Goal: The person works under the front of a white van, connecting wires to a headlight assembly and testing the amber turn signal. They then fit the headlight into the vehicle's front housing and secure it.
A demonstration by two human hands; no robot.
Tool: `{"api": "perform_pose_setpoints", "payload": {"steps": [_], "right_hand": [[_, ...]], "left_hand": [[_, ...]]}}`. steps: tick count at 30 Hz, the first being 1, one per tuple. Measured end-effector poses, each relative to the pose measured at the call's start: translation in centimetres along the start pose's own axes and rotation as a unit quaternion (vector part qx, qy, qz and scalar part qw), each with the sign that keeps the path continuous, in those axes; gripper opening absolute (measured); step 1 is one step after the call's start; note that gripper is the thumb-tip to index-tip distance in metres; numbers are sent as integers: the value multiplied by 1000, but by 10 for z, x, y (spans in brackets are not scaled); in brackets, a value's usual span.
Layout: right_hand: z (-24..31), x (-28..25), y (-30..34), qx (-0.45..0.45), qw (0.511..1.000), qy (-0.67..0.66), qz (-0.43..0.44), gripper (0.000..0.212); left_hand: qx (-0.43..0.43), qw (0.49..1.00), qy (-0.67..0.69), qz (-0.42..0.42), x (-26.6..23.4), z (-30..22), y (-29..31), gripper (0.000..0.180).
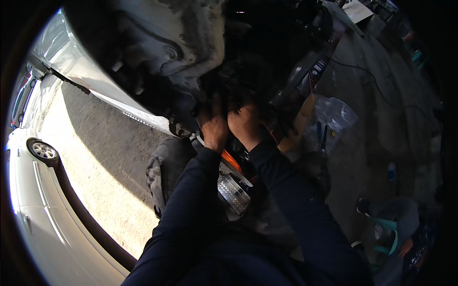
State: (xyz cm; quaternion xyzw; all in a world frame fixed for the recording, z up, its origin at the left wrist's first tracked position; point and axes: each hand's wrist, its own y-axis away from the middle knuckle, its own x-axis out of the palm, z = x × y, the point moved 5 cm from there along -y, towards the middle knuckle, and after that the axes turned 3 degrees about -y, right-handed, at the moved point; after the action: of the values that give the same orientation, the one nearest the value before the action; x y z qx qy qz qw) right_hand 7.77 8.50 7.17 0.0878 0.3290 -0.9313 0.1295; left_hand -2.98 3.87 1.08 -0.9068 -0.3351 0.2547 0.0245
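Both my hands reach up into the dark, open part of a vehicle. My left hand (213, 127) is bent at the fingers around something in the shadow, its fingertips fading into the dark. Close beside it, my right hand (244, 123) has its fingers curled inward; what they grip is hidden. Just above the hands hangs a dirty grey metal panel (207, 35) with bends and a round recess. Bright orange strands (232, 161) run below my wrists. Between my forearms lies a shiny, dimpled, box-like piece (234, 194).
A light-coloured car (52, 214) is parked at the left, beyond the white body panel (114, 97). Right of my hands are cardboard (296, 126) and a clear plastic bag (336, 114) with tools near it. A person (398, 214) sits by a green stool (392, 236) at lower right.
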Motion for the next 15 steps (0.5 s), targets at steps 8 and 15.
{"api": "perform_pose_setpoints", "payload": {"steps": [8, 15], "right_hand": [[-9, 2, 0, -7, 996, 76, 41, 39], [-50, 13, 10, -56, 998, -17, 34, 38]], "left_hand": [[57, 989, 69, -118, -17, -39, 1, 43], [43, 994, 77, -62, -13, -23, -17, 39]]}}
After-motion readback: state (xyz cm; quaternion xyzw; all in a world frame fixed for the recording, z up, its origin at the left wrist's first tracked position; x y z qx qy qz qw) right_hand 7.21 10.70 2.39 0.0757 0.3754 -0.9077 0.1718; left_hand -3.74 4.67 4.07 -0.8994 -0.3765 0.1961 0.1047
